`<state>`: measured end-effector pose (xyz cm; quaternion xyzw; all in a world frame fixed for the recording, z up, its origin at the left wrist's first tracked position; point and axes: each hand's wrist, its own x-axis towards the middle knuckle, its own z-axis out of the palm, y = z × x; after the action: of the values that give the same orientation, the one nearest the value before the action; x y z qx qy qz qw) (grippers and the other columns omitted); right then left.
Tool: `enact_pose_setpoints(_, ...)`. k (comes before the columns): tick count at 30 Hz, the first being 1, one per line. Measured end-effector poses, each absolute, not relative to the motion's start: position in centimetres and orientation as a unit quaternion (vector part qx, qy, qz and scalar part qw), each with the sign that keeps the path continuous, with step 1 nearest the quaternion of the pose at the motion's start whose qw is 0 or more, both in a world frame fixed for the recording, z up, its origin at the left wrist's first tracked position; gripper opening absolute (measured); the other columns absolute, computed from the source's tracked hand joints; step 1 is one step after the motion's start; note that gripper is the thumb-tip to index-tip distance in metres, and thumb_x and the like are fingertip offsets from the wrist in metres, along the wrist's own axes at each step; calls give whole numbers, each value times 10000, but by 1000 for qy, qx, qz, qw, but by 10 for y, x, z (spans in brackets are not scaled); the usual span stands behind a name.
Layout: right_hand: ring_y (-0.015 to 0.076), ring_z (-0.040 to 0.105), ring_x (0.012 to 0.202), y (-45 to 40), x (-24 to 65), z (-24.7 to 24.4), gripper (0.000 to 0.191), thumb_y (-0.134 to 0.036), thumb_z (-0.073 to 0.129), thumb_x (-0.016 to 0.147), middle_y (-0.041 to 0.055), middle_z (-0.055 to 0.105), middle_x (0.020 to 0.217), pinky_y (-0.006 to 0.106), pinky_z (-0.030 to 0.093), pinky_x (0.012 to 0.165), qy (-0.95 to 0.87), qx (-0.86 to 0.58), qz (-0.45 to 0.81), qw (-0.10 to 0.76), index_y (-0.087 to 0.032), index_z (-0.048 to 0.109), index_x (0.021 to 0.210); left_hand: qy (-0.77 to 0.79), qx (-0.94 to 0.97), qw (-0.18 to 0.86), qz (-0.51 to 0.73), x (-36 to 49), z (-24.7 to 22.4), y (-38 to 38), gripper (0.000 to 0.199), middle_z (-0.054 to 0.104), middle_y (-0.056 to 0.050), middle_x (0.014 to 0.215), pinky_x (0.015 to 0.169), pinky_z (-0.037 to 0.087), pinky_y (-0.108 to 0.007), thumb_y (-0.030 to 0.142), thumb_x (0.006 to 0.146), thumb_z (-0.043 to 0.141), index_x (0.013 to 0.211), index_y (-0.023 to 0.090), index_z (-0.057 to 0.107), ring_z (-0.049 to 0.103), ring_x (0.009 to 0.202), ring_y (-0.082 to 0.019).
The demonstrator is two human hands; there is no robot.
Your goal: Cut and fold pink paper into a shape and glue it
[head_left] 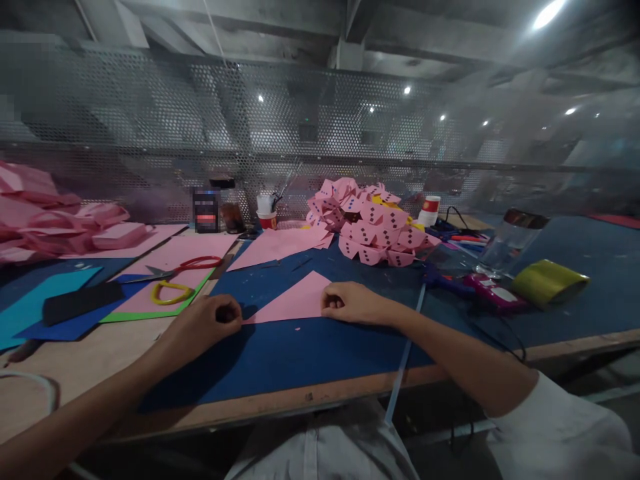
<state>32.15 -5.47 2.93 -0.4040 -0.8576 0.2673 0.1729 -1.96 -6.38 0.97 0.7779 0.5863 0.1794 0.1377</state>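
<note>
A pink paper triangle [293, 300] lies on the blue mat [280, 360] in front of me, its long edge facing me and its peak pointing away. My left hand [215, 323] is closed with curled fingers at the paper's left corner, pinching it. On the right side, my right hand [350, 303] has its fingers curled and pressed together on the paper's right corner. Just beyond is a larger pink sheet [280, 245], and behind the right hand a heap of folded pink paper pieces with printed dots [373, 223].
Scissors [197, 263], a yellow tape ring [173, 292] and coloured sheets [50, 297] lie left. Pink paper [50, 220] is piled far left. A glue gun [450, 280], glass jar [510, 243] and yellow roll [550, 281] stand right. Paper cups [267, 217] stand behind.
</note>
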Motion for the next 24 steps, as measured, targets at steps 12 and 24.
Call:
enact_pose_setpoints(12, 129, 572, 723, -53, 322, 25, 87, -205, 646, 816, 9, 665, 809, 227, 373, 637, -858, -403, 266, 174, -164, 697, 874, 580, 772, 159, 205, -20, 12, -63, 216, 677, -11, 690, 618, 433, -294, 428, 744, 639, 781, 216, 659, 615, 652, -210)
enact_pose_setpoints(24, 129, 573, 724, -53, 322, 27, 84, -196, 645, 815, 10, 663, 805, 226, 371, 639, -859, -403, 266, 171, -165, 696, 874, 487, 828, 59, 272, 4, 24, -82, 170, 719, -56, 942, 855, 464, -365, 358, 878, 583, 901, 220, 679, 629, 929, -262)
